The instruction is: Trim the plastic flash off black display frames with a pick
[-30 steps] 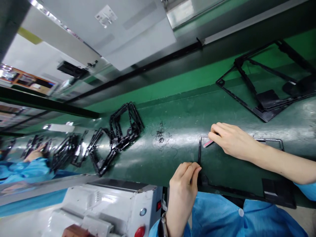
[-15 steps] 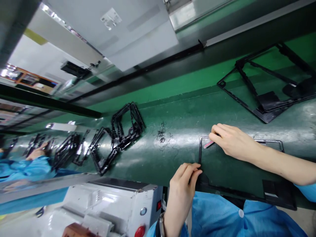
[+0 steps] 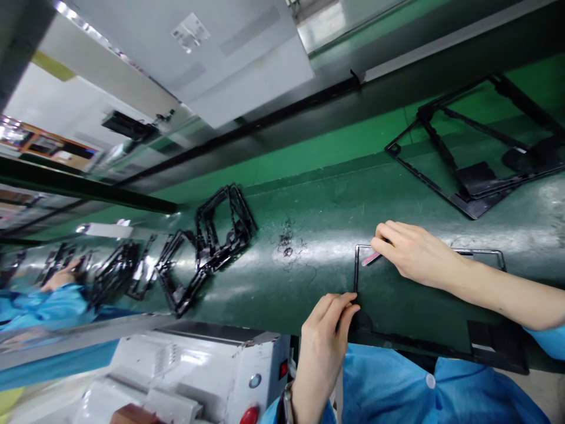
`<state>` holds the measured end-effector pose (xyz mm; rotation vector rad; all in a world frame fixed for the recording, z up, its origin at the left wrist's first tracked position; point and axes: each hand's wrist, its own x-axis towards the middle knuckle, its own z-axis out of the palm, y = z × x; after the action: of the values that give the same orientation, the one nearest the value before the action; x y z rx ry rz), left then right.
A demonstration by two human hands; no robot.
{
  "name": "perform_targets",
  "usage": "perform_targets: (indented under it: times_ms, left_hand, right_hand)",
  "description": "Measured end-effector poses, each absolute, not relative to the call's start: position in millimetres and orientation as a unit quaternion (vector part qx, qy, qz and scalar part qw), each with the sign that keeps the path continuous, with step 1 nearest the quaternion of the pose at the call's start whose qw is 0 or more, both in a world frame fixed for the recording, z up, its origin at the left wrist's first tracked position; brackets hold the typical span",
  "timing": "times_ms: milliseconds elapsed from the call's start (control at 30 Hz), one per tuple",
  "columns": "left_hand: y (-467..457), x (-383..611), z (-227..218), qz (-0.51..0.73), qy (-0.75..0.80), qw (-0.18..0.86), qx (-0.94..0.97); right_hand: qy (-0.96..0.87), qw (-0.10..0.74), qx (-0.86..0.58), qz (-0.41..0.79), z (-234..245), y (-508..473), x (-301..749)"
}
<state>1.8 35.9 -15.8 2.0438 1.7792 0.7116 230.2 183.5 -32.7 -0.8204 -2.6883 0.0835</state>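
A thin black plastic frame [image 3: 355,271] lies flat on the dark green belt [image 3: 309,265] in front of me. My left hand [image 3: 325,335] pinches the frame's near left corner, fingers closed on its edge. My right hand [image 3: 415,252] rests over the frame's far edge and grips a small pink-tipped tool [image 3: 369,258], whose tip lies against the frame's top left corner. Blue sleeves cover both my arms.
A pile of black frames [image 3: 212,235] lies to the left on the belt, with black shavings [image 3: 286,241] near it. More frames [image 3: 477,147] lie at the far right. A white machine [image 3: 198,377] with a red button stands at the lower left. Another person's hand [image 3: 59,275] works far left.
Almost nothing has moved. Both hands stay on the frame; the pink tool's tip has shifted very slightly at the corner.
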Motion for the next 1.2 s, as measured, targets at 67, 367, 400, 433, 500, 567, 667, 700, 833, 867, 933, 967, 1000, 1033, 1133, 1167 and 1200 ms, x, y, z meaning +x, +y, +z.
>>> perform_targets:
  times_ms: [67, 367, 400, 433, 500, 567, 667, 700, 833, 867, 933, 967, 1000, 1033, 1133, 1167, 1200]
  left_hand:
    - [36, 3, -15, 0.247, 0.616, 0.158, 0.731]
    - [38, 7, -11, 0.237, 0.614, 0.161, 0.735]
    - [38, 6, -12, 0.24, 0.618, 0.165, 0.731]
    - [37, 6, -13, 0.244, 0.622, 0.163, 0.726]
    - [35, 5, -15, 0.253, 0.63, 0.153, 0.718]
    - [34, 4, -16, 0.253, 0.63, 0.141, 0.72]
    - [33, 6, -15, 0.237, 0.619, 0.121, 0.739]
    - [34, 7, -14, 0.231, 0.616, 0.114, 0.745]
    - [36, 9, -9, 0.218, 0.605, 0.109, 0.758]
    - [37, 9, -9, 0.216, 0.604, 0.112, 0.759]
    - [39, 9, -7, 0.21, 0.604, 0.122, 0.759]
    - [40, 9, -7, 0.208, 0.604, 0.128, 0.759]
    - [40, 9, -6, 0.205, 0.604, 0.136, 0.758]
    - [41, 9, -5, 0.203, 0.605, 0.144, 0.756]
    - [44, 7, -4, 0.202, 0.608, 0.17, 0.749]
    - [44, 6, -4, 0.203, 0.609, 0.181, 0.745]
    - [45, 4, -4, 0.206, 0.611, 0.193, 0.74]
  right_hand:
    - [-0.943, 0.163, -0.288, 0.03, -32, 184, 230]
    - [-0.942, 0.167, -0.289, 0.026, -31, 184, 230]
    - [-0.942, 0.167, -0.29, 0.026, -31, 184, 230]
    - [-0.942, 0.166, -0.291, 0.027, -31, 184, 230]
    - [-0.942, 0.167, -0.291, 0.028, -32, 184, 230]
    - [-0.941, 0.17, -0.29, 0.027, -32, 184, 230]
    - [-0.941, 0.171, -0.289, 0.028, -32, 184, 230]
    - [-0.942, 0.17, -0.289, 0.03, -32, 184, 230]
    - [-0.943, 0.164, -0.288, 0.033, -32, 184, 230]
    - [-0.943, 0.163, -0.288, 0.032, -33, 184, 230]
    - [-0.943, 0.162, -0.288, 0.032, -33, 184, 231]
    - [-0.943, 0.162, -0.289, 0.032, -33, 183, 231]
    - [-0.943, 0.163, -0.289, 0.033, -33, 183, 231]
    - [-0.942, 0.164, -0.289, 0.033, -33, 183, 231]
    - [-0.942, 0.168, -0.289, 0.028, -33, 183, 230]
    - [-0.942, 0.17, -0.288, 0.024, -33, 183, 230]
    - [-0.942, 0.171, -0.288, 0.021, -32, 183, 230]
